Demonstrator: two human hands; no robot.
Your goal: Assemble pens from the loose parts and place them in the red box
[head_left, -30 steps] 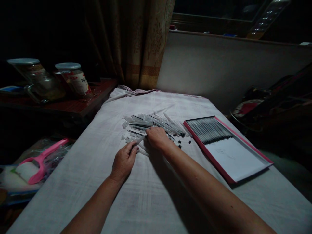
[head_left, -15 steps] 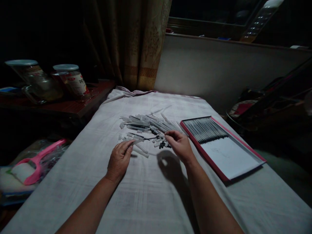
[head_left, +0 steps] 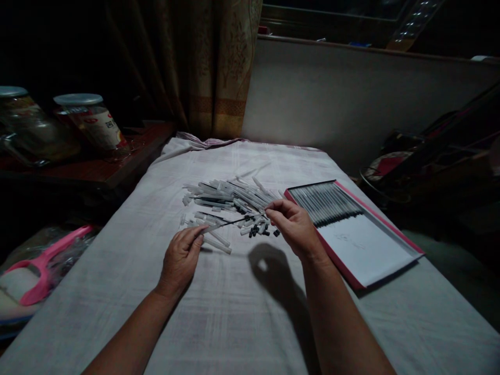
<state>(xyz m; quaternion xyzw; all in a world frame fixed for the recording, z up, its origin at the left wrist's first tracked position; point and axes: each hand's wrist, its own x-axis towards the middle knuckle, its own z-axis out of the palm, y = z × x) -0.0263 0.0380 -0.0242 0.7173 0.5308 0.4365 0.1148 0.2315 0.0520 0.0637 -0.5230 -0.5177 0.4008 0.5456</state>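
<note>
Pink-handled item: at the lower left edge, a pink-handled item lies near crumpled clear plastic.
Side table: in the upper left, a dark red side table bears a glass mug and a lidded jar.
Left hand: left of centre, the left hand pinches a pale tube between thumb and fingers.
Curtain: a patterned brown curtain hangs at upper centre.
Pen parts: mid-frame, a heap of pen parts lies on the pale cloth, black caps at its near right side.
Refill: a thin dark refill spans the hands, its left end meeting the tube; how far inside, one cannot tell.
Right hand: right of centre, the right hand grips the refill's other end, thumb and forefinger together.
Box: at centre right, a shallow red-edged box holds a row of pens in its far part, with a white surface nearer.
Bottle: a ridged bottle leans in the upper right.
</note>
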